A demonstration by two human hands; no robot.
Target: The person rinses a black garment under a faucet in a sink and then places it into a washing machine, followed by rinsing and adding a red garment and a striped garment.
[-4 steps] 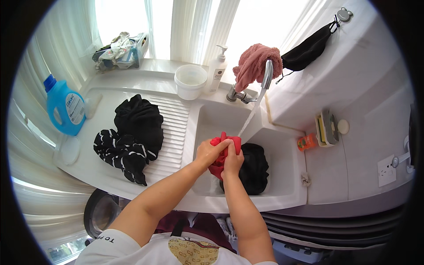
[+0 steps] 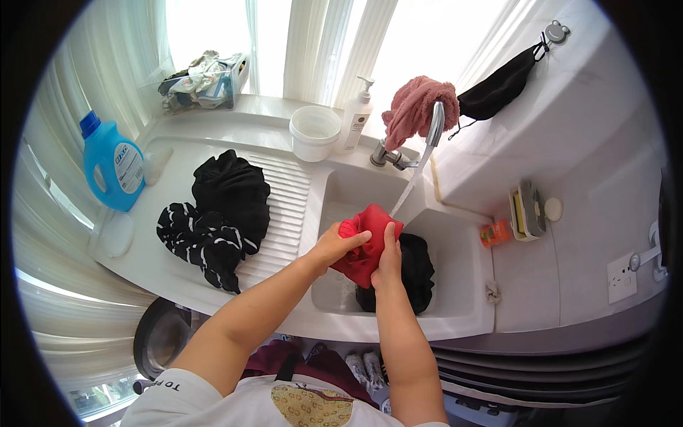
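A wet red cloth (image 2: 364, 245) is bunched between my two hands above the basin of the white sink (image 2: 338, 186). My left hand (image 2: 337, 246) grips its left side, thumb on top. On the right side my right hand (image 2: 387, 257) is closed on it, thumb pointing up. Water runs from the chrome faucet (image 2: 435, 127) and meets the cloth's upper right edge. Below my hands, a black garment (image 2: 416, 274) lies in the basin, partly hidden by my right hand and the cloth.
Left, on the ribbed washboard (image 2: 284, 192), lie a black garment (image 2: 231, 185) and a black-and-white patterned one (image 2: 199, 238). A blue detergent bottle (image 2: 114, 164), white tub (image 2: 314, 134) and pump bottle (image 2: 353, 117) stand around the sink. A pink towel (image 2: 420, 107) hangs behind the faucet.
The red cloth has opened out from a tight bunch into a broader, smoother shape. My hands have moved slightly apart, and the view has shifted a little.
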